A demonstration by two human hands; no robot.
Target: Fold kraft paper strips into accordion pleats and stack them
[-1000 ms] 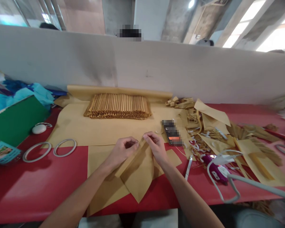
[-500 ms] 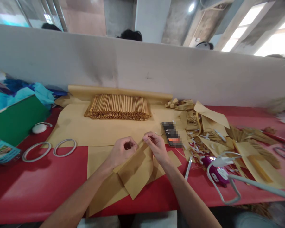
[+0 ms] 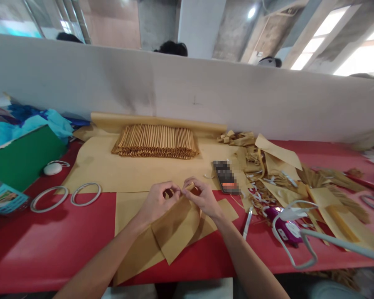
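A sheet of brown kraft paper [image 3: 176, 230] is pinched along its upper edge by both hands, above the table. My left hand [image 3: 162, 199] grips its upper left part with thumb and fingers curled together. Close beside it, my right hand [image 3: 202, 197] pinches the same edge, which bends up slightly between the fingers. Under the held sheet, more brown paper sheets [image 3: 134, 253] lie on the red table. Behind my hands stands a pleated brown paper stack [image 3: 157, 141] on a large brown paper sheet [image 3: 96, 166].
Right of my hands lie a phone [image 3: 226, 177], a silver utility knife [image 3: 247, 222], a purple power strip [image 3: 285, 226] with a white cable, and heaped paper scraps [image 3: 277, 151]. On the left are two white rings [image 3: 85, 194], a bottle [image 3: 6, 197] and a green board [image 3: 28, 155]. A white partition [image 3: 237, 95] stands behind.
My right hand has moved slightly left and down, closer to my left hand. The held sheet has shifted left with it, and its upper edge now curls between the fingers.
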